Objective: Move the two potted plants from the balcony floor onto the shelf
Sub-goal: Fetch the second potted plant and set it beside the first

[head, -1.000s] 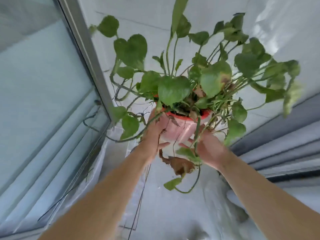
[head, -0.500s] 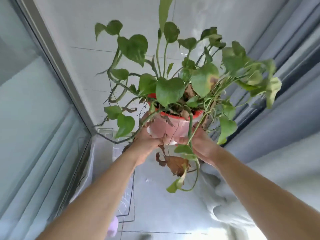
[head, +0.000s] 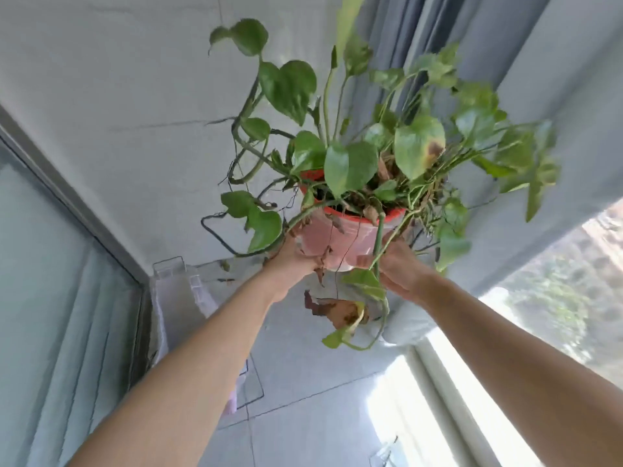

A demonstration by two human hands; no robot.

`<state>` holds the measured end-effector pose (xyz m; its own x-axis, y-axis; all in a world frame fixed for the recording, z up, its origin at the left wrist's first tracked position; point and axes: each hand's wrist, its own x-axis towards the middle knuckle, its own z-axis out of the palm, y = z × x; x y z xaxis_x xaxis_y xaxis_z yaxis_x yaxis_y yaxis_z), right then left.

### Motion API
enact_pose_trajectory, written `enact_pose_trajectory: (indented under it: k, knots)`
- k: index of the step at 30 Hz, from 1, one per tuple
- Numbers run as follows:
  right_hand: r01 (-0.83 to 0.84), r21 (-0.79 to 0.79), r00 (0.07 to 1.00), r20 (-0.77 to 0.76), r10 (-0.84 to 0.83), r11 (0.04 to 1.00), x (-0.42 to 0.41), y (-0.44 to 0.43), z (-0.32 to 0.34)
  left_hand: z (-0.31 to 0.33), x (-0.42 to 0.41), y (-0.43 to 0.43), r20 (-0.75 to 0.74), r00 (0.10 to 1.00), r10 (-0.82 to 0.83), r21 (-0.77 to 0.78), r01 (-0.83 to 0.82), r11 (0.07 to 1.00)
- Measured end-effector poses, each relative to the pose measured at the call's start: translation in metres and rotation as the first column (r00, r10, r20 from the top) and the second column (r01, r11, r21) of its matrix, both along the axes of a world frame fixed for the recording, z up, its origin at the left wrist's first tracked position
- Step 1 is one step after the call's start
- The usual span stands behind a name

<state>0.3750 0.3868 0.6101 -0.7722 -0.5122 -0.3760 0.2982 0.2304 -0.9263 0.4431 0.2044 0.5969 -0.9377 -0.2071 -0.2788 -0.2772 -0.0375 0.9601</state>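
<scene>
Both hands hold one potted plant (head: 350,210) up in the air, well above the balcony floor (head: 313,382). The left hand (head: 293,261) is clamped on the lower left of the pale pot and the right hand (head: 397,267) cups its lower right, each grip closed on the pot wall. The shelf is hard to make out; the clear plastic frame (head: 175,274) in the corner below may be part of it, but I cannot tell.

The main risk appears to be the trailing vines (head: 236,210). They hang loose to the left and below the pot, and a long one could snag on that frame or the wall (head: 118,96) and drag the pot out of level as it is set down. A dry brown leaf (head: 337,311) dangles under the base and could end up trapped beneath it, leaving the pot rocking. The foliage is heavier on the right, so a slack right grip could probably let it tip that way and spill soil. The second plant is not in view.
</scene>
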Motion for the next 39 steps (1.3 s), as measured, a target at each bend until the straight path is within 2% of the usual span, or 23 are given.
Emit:
enact_pose_trajectory:
  k: [4, 7, 11, 17, 24, 25, 29, 35, 37, 39]
  knots:
    - [0.218, -0.014, 0.976, 0.021, -0.217, 0.976, 0.029, 0.029, 0.018, 0.016, -0.002, 0.022, -0.063, 0.992, -0.109, 0.057, 0.113, 0.992]
    - [0.318, -0.068, 0.948, 0.007, -0.318, 0.946, 0.051, 0.049, 0.030, 0.026, -0.004, 0.038, -0.095, 0.970, -0.225, 0.083, 0.233, 0.969]
    - [0.508, -0.148, 0.859, 0.013, -0.512, 0.848, 0.086, 0.082, 0.049, 0.044, -0.004, 0.070, -0.071, 0.927, -0.368, 0.074, 0.373, 0.925]
    - [0.691, -0.110, 0.715, -0.039, -0.698, 0.714, 0.151, 0.131, 0.077, 0.069, 0.014, 0.132, -0.089, 0.821, -0.564, 0.109, 0.571, 0.813]
    - [0.899, -0.110, 0.416, -0.090, -0.905, 0.424, 0.257, 0.213, 0.110, 0.110, 0.071, 0.241, -0.151, 0.558, -0.816, 0.127, 0.830, 0.544]
    - [0.907, -0.109, 0.398, -0.096, -0.912, 0.407, 0.269, 0.222, 0.112, 0.112, 0.077, 0.253, -0.176, 0.523, -0.834, 0.120, 0.852, 0.509]
    - [0.958, -0.145, 0.235, -0.097, -0.967, 0.248, 0.347, 0.269, 0.125, 0.128, 0.125, 0.320, -0.215, 0.319, -0.923, 0.073, 0.948, 0.310]
    - [0.981, -0.180, 0.048, -0.136, -0.990, 0.072, 0.455, 0.329, 0.138, 0.143, 0.209, 0.409, -0.172, 0.154, -0.973, -0.039, 0.986, 0.163]
    - [0.974, -0.223, -0.068, -0.127, -0.990, -0.038, 0.507, 0.357, 0.138, 0.150, 0.255, 0.448, -0.167, 0.057, -0.984, -0.061, 0.996, 0.068]
    - [0.960, -0.255, -0.143, -0.105, -0.984, -0.112, 0.543, 0.375, 0.139, 0.156, 0.288, 0.474, -0.162, 0.000, -0.987, -0.072, 0.997, 0.012]
